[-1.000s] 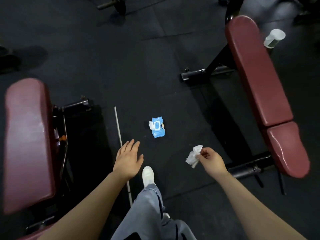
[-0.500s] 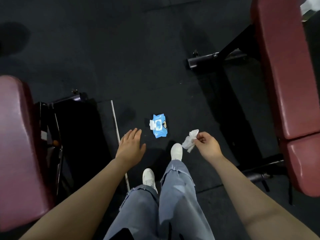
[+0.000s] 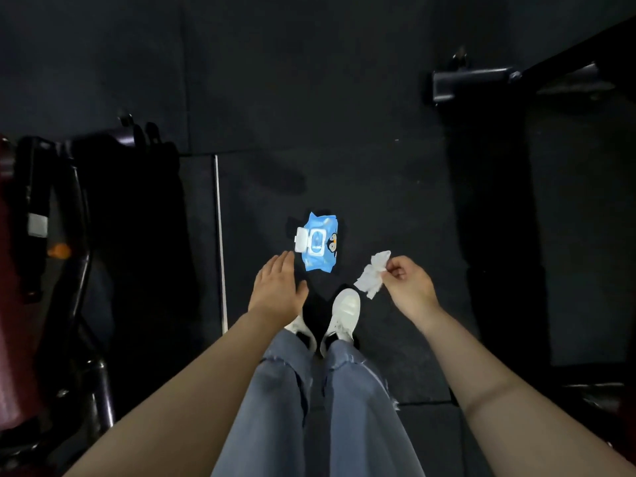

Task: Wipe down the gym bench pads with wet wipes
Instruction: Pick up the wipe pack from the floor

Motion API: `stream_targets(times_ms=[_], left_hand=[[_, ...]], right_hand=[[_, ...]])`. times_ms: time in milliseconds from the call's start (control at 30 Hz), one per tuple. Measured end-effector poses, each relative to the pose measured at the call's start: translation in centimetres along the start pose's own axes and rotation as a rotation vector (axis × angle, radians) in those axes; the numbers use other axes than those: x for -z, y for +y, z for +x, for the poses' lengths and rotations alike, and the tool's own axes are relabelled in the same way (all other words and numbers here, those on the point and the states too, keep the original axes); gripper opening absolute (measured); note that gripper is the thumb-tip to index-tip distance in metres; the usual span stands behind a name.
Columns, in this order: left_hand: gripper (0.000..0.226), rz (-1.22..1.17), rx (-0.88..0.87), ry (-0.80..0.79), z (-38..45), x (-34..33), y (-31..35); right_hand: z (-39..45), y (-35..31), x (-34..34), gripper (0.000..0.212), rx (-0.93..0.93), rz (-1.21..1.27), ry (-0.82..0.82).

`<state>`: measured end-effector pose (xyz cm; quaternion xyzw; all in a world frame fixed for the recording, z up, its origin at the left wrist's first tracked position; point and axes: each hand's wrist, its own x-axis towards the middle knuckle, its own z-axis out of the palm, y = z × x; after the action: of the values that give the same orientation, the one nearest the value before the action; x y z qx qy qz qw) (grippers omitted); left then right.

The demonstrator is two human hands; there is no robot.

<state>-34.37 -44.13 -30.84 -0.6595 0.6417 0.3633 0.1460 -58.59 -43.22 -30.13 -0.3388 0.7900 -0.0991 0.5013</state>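
Observation:
A blue pack of wet wipes (image 3: 320, 242) lies on the dark floor with its white lid flipped open. My left hand (image 3: 278, 291) hovers flat, fingers straight, its fingertips just below and left of the pack's lid. A crumpled white wipe (image 3: 372, 274) hangs pinched between the thumb and fingers of my right hand (image 3: 409, 287), to the right of the pack. Only a dark red sliver of the left bench pad (image 3: 8, 304) shows at the left edge. The right bench's pad is out of view.
The left bench's black frame (image 3: 82, 256) stands close on the left. A black foot bar of the right bench (image 3: 471, 85) lies at the upper right. A thin metal strip (image 3: 219, 235) runs along the floor. My white shoes (image 3: 344, 313) stand below the pack.
The view has tilted down and closer to the floor, so both bench pads have slid out of frame. Both hands have dropped nearer the pack, the right still pinching the wipe.

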Motion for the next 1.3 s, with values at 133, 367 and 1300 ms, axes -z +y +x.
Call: stream_targets(times_ms=[133,367,1300], left_hand=[[0.069,0.060,0.025,-0.078,7.7,-4.6,-2.1],[0.070,-0.060,0.125,-0.091,20.1,-12.8,-5.5],[0.063,0.088,0.037,0.099,33.9,-29.2,-6.1]], right_hand=[[7.5,2.4,-3.7,0.005,-0.019,-0.007,0.003],[19.5,7.5,-11.3,0.007,-0.054,-0.032,-0.017],[33.4,15.5,-24.0,0.006,-0.246,0.241,0.042]])
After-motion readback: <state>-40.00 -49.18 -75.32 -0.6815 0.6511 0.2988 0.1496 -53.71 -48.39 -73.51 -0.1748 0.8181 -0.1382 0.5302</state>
